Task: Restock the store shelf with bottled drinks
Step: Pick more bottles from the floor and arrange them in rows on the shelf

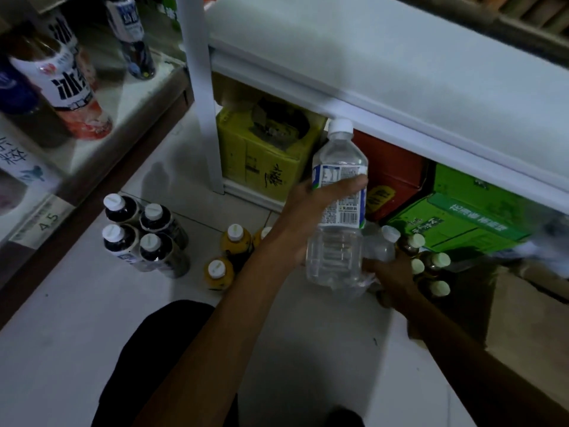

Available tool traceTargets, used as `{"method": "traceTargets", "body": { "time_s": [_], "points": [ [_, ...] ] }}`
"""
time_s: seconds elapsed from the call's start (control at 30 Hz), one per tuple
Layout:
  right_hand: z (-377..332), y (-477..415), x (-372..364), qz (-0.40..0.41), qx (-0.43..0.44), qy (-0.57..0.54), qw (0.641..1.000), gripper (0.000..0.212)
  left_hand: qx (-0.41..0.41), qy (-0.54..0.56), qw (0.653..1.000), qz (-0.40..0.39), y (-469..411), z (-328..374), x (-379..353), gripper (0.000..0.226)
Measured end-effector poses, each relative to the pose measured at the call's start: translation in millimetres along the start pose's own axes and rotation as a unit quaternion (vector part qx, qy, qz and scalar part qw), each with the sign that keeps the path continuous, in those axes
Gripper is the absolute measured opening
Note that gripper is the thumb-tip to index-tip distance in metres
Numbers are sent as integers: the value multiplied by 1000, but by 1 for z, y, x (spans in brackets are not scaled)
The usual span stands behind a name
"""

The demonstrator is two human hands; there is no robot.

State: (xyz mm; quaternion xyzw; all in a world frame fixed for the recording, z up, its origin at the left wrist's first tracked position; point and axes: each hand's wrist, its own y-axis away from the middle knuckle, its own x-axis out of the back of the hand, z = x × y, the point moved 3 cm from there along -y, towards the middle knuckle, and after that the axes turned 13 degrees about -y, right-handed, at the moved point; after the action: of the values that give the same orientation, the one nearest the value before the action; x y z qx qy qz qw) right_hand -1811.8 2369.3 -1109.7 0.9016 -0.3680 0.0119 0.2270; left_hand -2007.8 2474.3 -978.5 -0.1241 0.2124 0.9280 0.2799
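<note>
- The grip of the left hand point(311, 211) is closed round the label band of a clear water bottle point(338, 149). The bottle is held in the air with its white cap up and its long axis nearly vertical.
- The bare white shelf point(385, 57) lies above and to the right of this grip, and its front edge is just beside the cap.
- The right hand point(395, 280) is lower, near the floor point(61, 334). It grasps a second clear bottle point(380, 246), which is partly blurred.
- The left hand is nearer the shelf, so I judge that the bottle must rise over the edge and then go inward.
</note>
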Motion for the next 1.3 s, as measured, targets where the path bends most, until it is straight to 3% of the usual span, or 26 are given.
{"method": "traceTargets", "body": {
  "time_s": [0.1, 0.23, 0.33, 0.43, 0.53, 0.73, 1.0, 1.07, 1.17, 1.3],
  "points": [
    [-35, 10, 9, -63, -15, 8, 998, 44, 0, 4, 999, 38, -7, -1, 1, 19],
    [-80, 28, 23, -105, -27, -25, 994, 51, 17, 3, 999, 47, -12, -5, -2, 14],
    [-99, 41, 33, -133, -52, -142, 980, 61, 18, -9, 999, 28, -11, -8, -6, 21],
    [-114, 50, 30, -189, -96, -279, 936, 57, 18, -31, 999, 22, -10, -14, -10, 31],
    [-127, 50, 23, -212, -98, -334, 913, 60, 41, -14, 999, 10, -8, -26, -13, 33],
    [-134, 45, 7, -218, -117, -276, 929, 38, 58, 0, 998, -7, 4, -30, -18, 36],
    [-125, 42, -15, -224, -172, -243, 928, 38, 77, 3, 997, 12, 17, -29, -16, 36],
    [-123, 46, -18, -224, -178, -234, 929, 46, 82, -16, 996, 18, 27, -30, -17, 41],
    [-115, 53, -19, -190, -188, -186, 945, 87, 94, -35, 993, 58, 50, -31, -17, 53],
    [-106, 79, -19, -157, -186, -154, 958, 74, 137, -14, 984, 112, 92, -31, -18, 68]
  ]
}}
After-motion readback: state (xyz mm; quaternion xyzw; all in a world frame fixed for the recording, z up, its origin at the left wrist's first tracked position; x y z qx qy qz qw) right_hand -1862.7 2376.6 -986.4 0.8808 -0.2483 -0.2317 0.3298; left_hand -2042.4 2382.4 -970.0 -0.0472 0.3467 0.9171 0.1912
